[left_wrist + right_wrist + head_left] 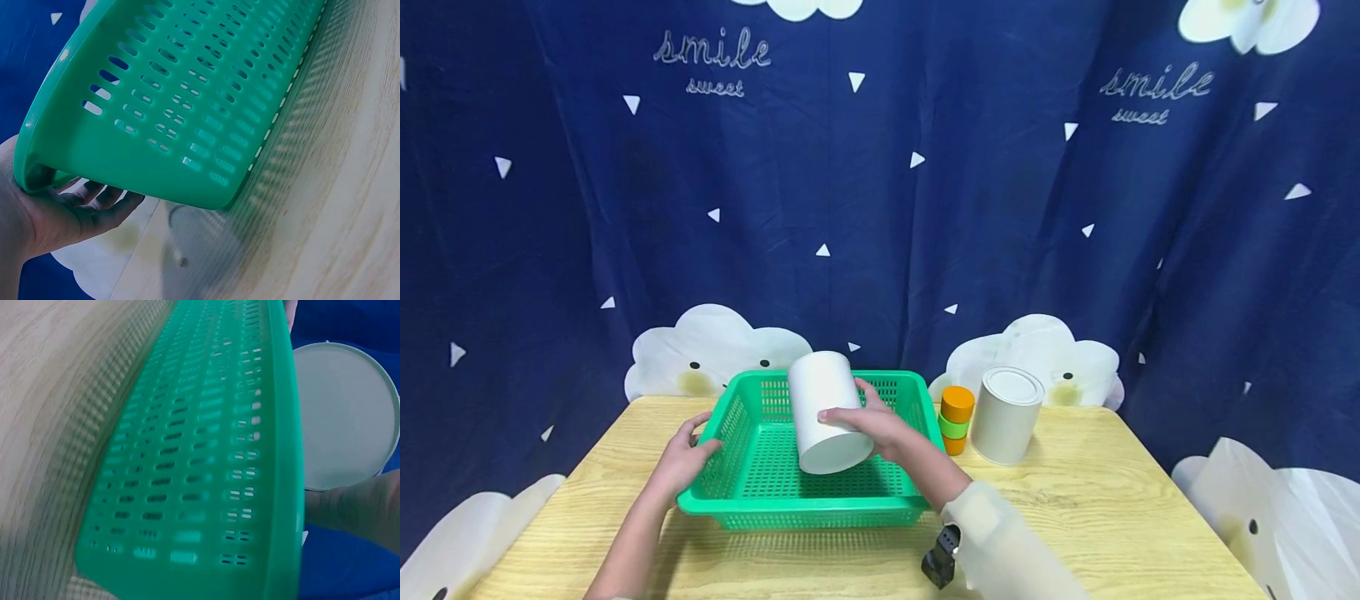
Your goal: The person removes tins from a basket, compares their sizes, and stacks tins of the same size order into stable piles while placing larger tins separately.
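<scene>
A white can [829, 412] is tilted over the green plastic basket [775, 505], one round end facing the front. My right hand [880, 423] grips its right side, thumb across the front and fingers behind. In the right wrist view, the can's round end [344, 415] shows beyond the basket's rim, and my right hand [359, 509] is mostly hidden by that rim. At the basket's left side, my left hand [681, 457] holds the rim with the thumb over it. The left wrist view shows its fingers [112, 212] curled beneath the rim.
Right of the basket stands a stack of orange and green round pieces [955, 421]. Beside it, a second white can [1007, 415] stands upright with its lid on top. All rest on a light wooden table [1075, 517], with a dark blue patterned curtain [865, 200] behind.
</scene>
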`<act>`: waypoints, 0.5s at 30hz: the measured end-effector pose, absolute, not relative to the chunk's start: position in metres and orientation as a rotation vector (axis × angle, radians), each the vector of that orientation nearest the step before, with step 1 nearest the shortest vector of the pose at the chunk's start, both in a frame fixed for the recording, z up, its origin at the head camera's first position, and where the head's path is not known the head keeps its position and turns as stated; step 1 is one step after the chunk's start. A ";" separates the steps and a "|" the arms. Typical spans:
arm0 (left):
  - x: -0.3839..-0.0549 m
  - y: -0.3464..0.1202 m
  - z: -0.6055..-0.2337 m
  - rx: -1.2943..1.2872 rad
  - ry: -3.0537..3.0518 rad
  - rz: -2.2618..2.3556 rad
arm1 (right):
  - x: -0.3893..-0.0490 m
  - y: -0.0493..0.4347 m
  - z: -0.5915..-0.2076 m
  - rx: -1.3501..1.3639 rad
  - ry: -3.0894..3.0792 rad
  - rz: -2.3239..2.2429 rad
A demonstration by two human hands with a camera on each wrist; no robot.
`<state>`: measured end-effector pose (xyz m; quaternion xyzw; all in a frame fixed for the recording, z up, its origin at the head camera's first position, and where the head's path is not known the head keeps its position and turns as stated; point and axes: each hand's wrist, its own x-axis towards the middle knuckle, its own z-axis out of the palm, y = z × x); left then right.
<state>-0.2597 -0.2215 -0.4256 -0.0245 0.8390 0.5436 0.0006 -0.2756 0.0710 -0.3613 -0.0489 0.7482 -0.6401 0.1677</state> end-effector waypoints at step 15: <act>-0.260 -0.221 -0.426 -0.075 2.643 1.695 | -0.268 0.113 -0.351 -0.172 2.128 -1.856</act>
